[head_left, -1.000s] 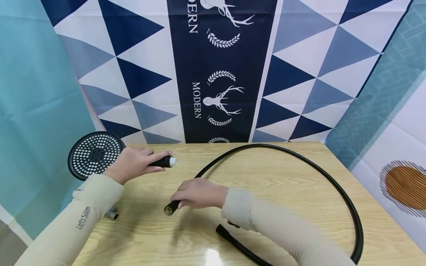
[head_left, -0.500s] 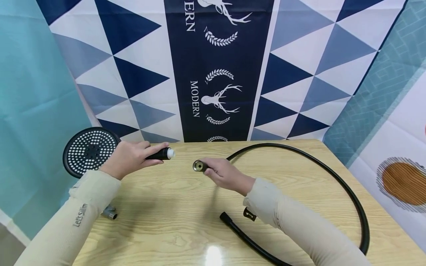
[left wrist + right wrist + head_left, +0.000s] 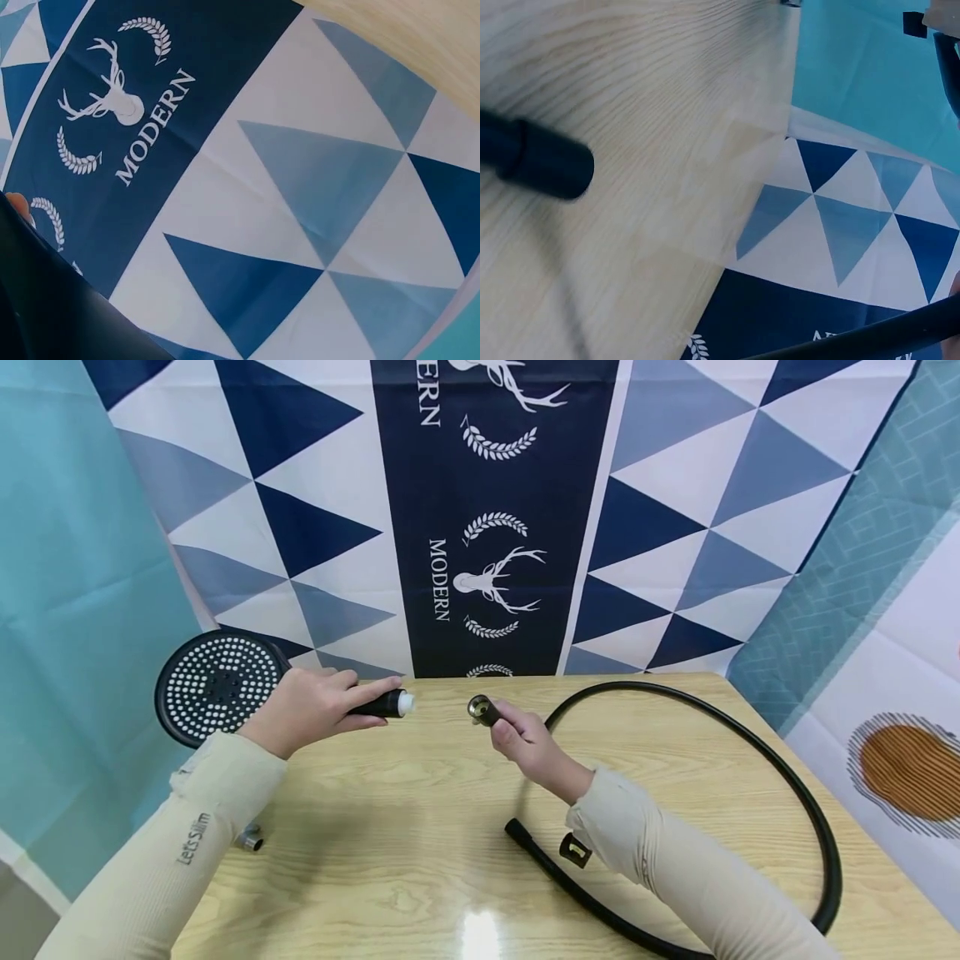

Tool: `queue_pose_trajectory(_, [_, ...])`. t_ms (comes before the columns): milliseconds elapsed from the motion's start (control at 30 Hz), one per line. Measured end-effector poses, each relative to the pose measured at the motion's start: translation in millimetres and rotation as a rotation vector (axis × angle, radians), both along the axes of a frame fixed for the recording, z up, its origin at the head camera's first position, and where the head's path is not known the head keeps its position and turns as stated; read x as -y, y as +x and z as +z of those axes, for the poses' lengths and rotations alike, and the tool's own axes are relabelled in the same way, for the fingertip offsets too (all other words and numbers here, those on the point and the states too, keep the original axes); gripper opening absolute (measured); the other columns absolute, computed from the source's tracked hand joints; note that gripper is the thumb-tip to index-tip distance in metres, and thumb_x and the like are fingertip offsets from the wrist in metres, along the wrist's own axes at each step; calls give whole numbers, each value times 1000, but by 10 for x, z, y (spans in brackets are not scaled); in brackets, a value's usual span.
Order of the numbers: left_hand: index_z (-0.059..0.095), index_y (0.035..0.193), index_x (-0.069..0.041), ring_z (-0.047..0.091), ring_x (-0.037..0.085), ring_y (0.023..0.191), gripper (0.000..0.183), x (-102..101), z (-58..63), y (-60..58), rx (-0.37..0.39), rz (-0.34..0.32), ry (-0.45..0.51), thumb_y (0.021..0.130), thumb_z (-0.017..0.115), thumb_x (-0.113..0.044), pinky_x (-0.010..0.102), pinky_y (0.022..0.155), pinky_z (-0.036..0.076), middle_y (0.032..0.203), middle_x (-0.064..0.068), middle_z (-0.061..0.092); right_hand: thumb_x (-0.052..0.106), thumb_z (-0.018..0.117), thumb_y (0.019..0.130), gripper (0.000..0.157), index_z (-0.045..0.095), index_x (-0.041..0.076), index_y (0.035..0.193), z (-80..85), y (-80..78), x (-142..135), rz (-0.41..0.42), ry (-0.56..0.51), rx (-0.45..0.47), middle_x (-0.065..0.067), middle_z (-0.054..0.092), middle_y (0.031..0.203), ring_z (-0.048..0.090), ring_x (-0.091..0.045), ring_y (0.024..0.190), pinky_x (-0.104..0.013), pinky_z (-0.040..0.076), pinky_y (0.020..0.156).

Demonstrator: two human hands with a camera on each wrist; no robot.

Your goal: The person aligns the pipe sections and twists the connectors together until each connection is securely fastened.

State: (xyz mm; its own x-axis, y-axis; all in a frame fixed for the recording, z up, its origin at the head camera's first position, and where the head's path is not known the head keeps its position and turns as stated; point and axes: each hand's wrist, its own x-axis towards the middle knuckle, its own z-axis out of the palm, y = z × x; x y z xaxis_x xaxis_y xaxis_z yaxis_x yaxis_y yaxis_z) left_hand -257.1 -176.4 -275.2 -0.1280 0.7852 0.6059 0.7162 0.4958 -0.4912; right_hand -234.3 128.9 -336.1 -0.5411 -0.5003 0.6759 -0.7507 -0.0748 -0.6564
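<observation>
My left hand (image 3: 311, 706) grips the handle of a black shower head (image 3: 220, 687), whose round face with pale nozzles is tilted toward the head camera. A white connector (image 3: 406, 702) sticks out of the handle's right end. To the right, my right hand (image 3: 532, 742) holds one end of a black shower hose (image 3: 757, 752), its open fitting (image 3: 480, 707) turned up toward the head camera. A gap lies between fitting and connector. The hose's other end (image 3: 517, 831) lies on the table, also seen as a black hose end (image 3: 555, 159) in the right wrist view.
A small metal fitting (image 3: 250, 837) lies on the wooden table (image 3: 405, 860), partly covered by my left sleeve. The hose loops across the table's right side. Patterned cloth (image 3: 491, 527) hangs behind the table's far edge.
My right hand has lifted the hose end up and to the right, turning its opening toward the head camera. My left hand with the shower head has shifted slightly.
</observation>
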Motion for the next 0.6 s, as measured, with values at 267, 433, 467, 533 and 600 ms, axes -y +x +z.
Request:
queue_pose_trajectory(267, [65,123,-15,34,15,41,53,15,156,47,-69,-4,4,101,32,-50,29,37,37,55,4,43,55,58,88,65,45,-5,68,33,-18,-15,102,-6,427,5,39,54,31,-7,46,-25,22,44])
queue_pose_trajectory(433, [66,122,-16,33,15,41,52,9,207,97,-82,-7,-15,101,32,-50,28,38,36,55,3,43,45,68,86,40,55,11,70,111,-20,-24,48,-20,682,4,43,54,36,-5,46,-20,26,46])
queue_pose_trajectory(467, [67,121,-16,32,15,42,52,7,209,106,-83,-9,-16,101,32,-50,28,39,36,55,3,43,38,67,88,33,56,12,71,127,-18,-19,33,-27,711,4,43,53,36,-5,45,-20,28,46])
queue_pose_trajectory(533, [67,121,-16,30,14,41,53,0,206,122,-85,-13,-17,101,32,-50,27,39,35,54,3,43,24,62,92,22,58,14,73,151,-19,-6,7,-35,763,2,45,54,37,-6,44,-20,29,45])
queue_pose_trajectory(600, [67,121,-17,30,14,40,52,-12,194,130,-85,-18,-13,101,32,-50,27,38,33,54,4,44,16,56,92,19,57,13,73,163,-21,8,-26,-31,805,1,46,54,39,-6,43,-20,30,44])
